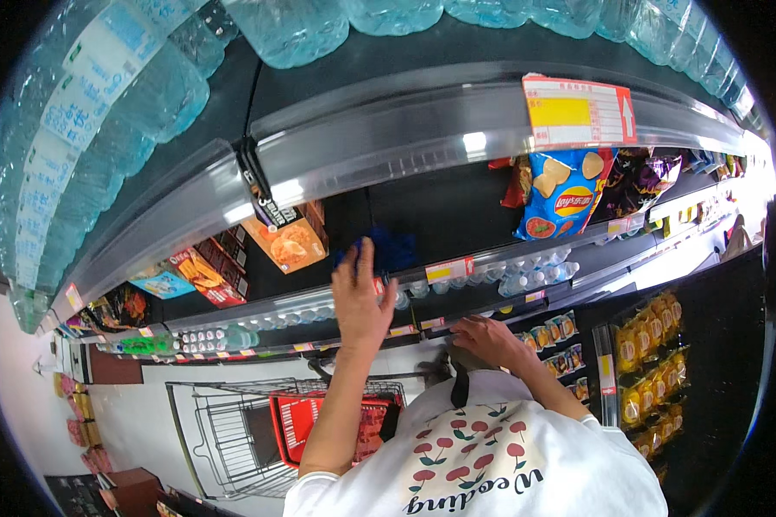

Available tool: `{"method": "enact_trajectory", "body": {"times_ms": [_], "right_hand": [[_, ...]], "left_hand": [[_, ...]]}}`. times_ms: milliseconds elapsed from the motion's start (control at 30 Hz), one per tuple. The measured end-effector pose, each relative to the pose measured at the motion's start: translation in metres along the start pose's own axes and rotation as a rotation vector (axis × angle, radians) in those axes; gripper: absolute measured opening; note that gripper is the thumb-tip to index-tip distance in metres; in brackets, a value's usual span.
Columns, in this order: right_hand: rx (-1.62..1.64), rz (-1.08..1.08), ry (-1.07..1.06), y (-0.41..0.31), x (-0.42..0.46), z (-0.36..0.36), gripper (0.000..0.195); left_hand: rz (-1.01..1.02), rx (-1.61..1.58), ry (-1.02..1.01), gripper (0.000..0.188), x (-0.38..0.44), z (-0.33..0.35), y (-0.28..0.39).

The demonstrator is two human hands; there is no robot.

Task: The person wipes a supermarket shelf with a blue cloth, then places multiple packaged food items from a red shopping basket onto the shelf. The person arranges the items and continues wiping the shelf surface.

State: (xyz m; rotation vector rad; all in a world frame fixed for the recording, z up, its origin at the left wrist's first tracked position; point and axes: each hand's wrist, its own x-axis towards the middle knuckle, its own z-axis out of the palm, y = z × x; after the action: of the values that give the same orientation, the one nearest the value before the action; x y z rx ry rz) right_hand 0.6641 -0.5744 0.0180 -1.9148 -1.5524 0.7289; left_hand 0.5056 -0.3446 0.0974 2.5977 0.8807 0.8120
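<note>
My left hand reaches into a black shelf with its fingers and thumb apart. Its fingertips overlap the edge of a dark blue, crumpled-looking item on that shelf; whether they touch it is unclear. Lower and to the right, my right hand is at the front of a lower shelf, its fingers bent; what lies under them is hidden. A blue bag of Lay's potato chips stands right of the blue item. On its left are an orange snack box and a red snack box.
Large bottles of water line the shelf above, behind a clear plastic edge strip. Small bottles stand on a lower shelf. A metal shopping cart with a red basket is at the lower left. Yellow packets sit at right.
</note>
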Motion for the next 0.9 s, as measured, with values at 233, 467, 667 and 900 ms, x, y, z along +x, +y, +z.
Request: {"method": "enact_trajectory", "body": {"times_ms": [233,467,667,900], "right_hand": [[0.034,0.034,0.023,0.017,-0.011,0.0,0.03],[0.077,0.048,0.056,0.017,-0.009,-0.005,0.028],[0.077,0.083,0.063,0.018,-0.018,-0.007,0.026],[0.086,0.208,0.091,0.029,-0.037,0.0,0.026]], "left_hand": [[0.031,0.225,-0.285,0.062,-0.003,0.044,0.006],[-0.038,0.244,-0.347,0.057,0.045,0.061,-0.015],[-0.085,0.303,-0.392,0.048,0.124,0.086,-0.048],[0.064,0.143,-0.048,0.036,0.141,0.136,-0.037]]}}
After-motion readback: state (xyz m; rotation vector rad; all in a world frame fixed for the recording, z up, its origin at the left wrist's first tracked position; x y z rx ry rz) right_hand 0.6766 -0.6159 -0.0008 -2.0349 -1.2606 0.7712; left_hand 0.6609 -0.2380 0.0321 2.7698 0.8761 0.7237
